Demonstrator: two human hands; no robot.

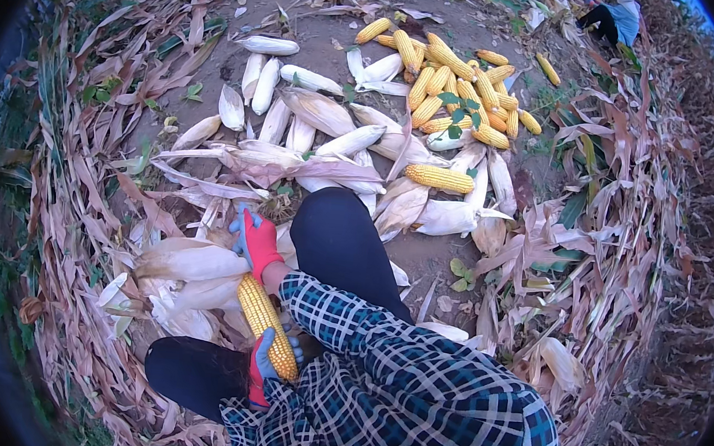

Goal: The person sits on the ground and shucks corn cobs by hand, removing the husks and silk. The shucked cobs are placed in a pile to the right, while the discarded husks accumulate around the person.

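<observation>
My left hand point(262, 365), in a red glove with grey-blue fingers, grips a yellow ear of corn point(259, 317) near its lower end. Its kernels are bare along the side facing me. At the ear's upper end, my right hand point(259, 239), gloved the same way, has its fingers curled around corn husk, though the exact grip is partly hidden. Pale dry husk leaves point(195, 265) spread to the left beneath that hand. Both hands are between my knees, the right knee point(336, 234) standing up beside the right hand.
A pile of husked yellow ears point(454, 87) lies ahead to the right. Several ears in husk point(296, 120) are spread in front of me, with one bare ear point(440, 178) among them. Dry stalks point(111, 167) line both sides. A person point(611, 22) is far right.
</observation>
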